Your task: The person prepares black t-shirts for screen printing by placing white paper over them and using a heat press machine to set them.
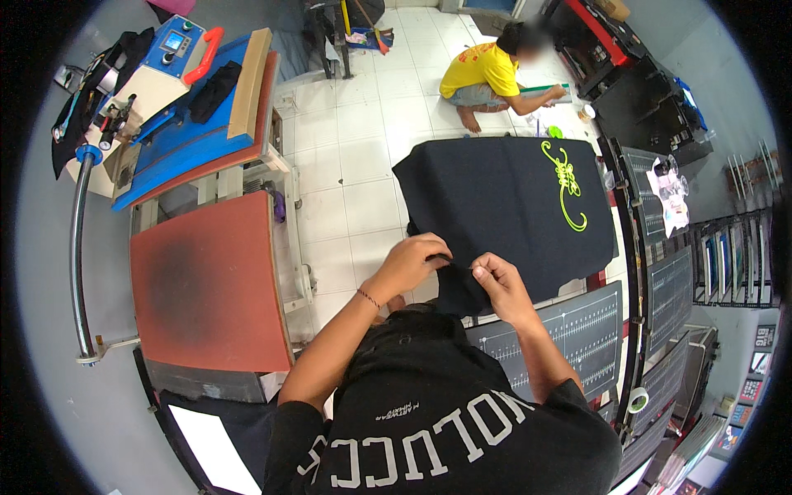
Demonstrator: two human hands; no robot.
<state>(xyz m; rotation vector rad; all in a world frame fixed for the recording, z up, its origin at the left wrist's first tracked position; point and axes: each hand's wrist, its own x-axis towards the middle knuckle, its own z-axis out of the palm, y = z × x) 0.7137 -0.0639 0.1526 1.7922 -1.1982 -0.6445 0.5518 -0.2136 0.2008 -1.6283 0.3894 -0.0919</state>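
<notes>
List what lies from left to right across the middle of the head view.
Curved metal bar → red-brown press pad → left hand → right hand, both pinching the black shirt → neon green print → dark printing frames.

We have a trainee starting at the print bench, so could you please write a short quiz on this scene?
1. True or false: the left hand and the right hand both pinch the near edge of the black T-shirt.
2. What colour is the printed design on that shirt?
   A. red
   B. neon yellow-green
   C. white
3. On which side of the person does the heat press's reddish-brown pad lie?

Key
1. True
2. B
3. On their left
</notes>
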